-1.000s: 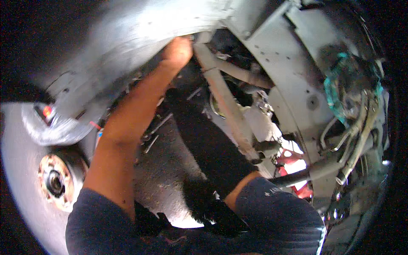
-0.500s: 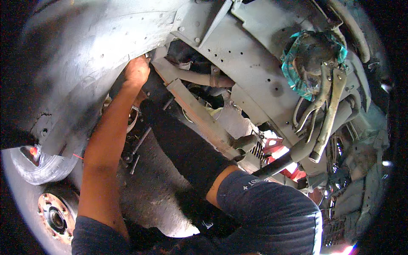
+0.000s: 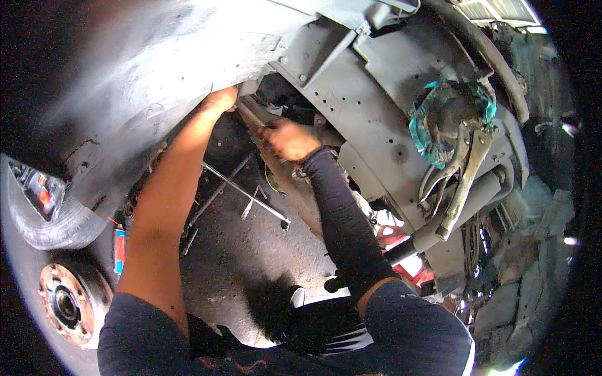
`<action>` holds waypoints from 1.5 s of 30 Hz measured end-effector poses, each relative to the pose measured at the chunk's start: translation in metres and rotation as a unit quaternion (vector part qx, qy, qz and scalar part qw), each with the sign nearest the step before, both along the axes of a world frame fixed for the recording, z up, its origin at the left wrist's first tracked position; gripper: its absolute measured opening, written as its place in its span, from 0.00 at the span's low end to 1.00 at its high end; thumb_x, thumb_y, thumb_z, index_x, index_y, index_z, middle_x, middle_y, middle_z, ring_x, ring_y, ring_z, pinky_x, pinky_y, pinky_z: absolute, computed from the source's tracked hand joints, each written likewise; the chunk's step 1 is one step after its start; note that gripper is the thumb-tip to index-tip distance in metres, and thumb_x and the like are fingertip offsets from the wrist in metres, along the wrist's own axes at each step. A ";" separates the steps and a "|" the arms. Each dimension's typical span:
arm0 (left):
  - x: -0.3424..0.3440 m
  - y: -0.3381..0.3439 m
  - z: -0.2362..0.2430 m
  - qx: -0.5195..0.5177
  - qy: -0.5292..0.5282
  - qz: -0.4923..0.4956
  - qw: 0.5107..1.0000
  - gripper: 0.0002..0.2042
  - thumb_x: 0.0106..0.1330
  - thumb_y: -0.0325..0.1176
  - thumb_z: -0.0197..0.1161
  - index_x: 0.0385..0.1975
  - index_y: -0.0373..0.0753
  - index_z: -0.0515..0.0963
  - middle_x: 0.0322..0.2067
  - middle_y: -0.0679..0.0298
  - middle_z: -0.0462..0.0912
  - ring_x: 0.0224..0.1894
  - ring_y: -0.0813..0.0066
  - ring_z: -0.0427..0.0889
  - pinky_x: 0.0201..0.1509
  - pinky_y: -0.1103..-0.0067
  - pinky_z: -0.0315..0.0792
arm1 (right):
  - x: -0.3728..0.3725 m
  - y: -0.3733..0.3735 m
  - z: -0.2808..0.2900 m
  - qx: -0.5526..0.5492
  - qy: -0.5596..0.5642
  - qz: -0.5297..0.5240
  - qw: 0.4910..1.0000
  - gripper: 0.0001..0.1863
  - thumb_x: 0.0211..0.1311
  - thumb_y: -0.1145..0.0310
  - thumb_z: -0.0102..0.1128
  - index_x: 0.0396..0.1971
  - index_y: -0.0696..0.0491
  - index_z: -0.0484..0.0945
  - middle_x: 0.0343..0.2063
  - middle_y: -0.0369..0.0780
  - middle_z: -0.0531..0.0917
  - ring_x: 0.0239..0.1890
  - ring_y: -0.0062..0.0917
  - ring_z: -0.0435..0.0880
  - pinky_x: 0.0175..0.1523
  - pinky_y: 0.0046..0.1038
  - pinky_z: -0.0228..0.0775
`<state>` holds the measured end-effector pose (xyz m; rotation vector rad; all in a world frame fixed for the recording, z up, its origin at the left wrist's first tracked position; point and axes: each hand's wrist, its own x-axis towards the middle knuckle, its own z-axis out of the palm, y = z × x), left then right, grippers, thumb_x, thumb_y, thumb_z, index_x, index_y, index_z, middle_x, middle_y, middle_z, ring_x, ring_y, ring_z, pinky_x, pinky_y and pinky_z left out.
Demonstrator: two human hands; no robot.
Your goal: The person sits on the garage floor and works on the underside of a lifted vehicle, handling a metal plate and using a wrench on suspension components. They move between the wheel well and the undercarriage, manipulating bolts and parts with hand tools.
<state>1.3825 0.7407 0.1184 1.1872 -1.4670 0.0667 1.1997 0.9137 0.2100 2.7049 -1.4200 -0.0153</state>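
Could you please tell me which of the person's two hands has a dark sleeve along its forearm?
It is the right hand: a dark sleeve runs up from its wrist, while the left hand has a bare forearm.

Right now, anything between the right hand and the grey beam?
Nothing visible: the right hand overlaps the beam in this view, no other part showing between them. Motion blur hides whether they touch. The left hand is by the panel edge, left of that spot.
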 end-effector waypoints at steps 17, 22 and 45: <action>0.007 0.023 -0.024 0.059 -0.117 0.046 0.990 0.31 0.68 0.46 0.62 0.63 0.30 0.68 0.57 0.38 0.75 0.60 0.37 0.73 0.65 0.53 0.66 | 0.094 -0.140 -0.286 0.040 -0.325 -0.006 0.945 0.29 0.71 0.52 0.53 0.66 0.51 0.71 0.67 0.52 0.70 0.71 0.47 0.66 0.73 0.39 0.60; 0.004 0.018 -0.031 0.006 -0.139 0.093 0.986 0.31 0.68 0.48 0.63 0.63 0.30 0.69 0.56 0.39 0.76 0.59 0.38 0.74 0.65 0.55 0.68 | 0.067 -0.174 -0.309 -0.010 -0.177 0.018 0.984 0.29 0.73 0.49 0.48 0.68 0.49 0.69 0.70 0.50 0.68 0.73 0.44 0.63 0.74 0.39 0.58; 0.006 0.019 0.000 0.146 0.007 -0.067 0.987 0.28 0.69 0.43 0.61 0.62 0.29 0.69 0.58 0.37 0.74 0.61 0.38 0.72 0.67 0.55 0.65 | 0.041 0.012 0.066 0.025 0.028 -0.176 0.984 0.21 0.62 0.56 0.61 0.38 0.62 0.84 0.31 0.57 0.84 0.35 0.50 0.85 0.43 0.45 0.76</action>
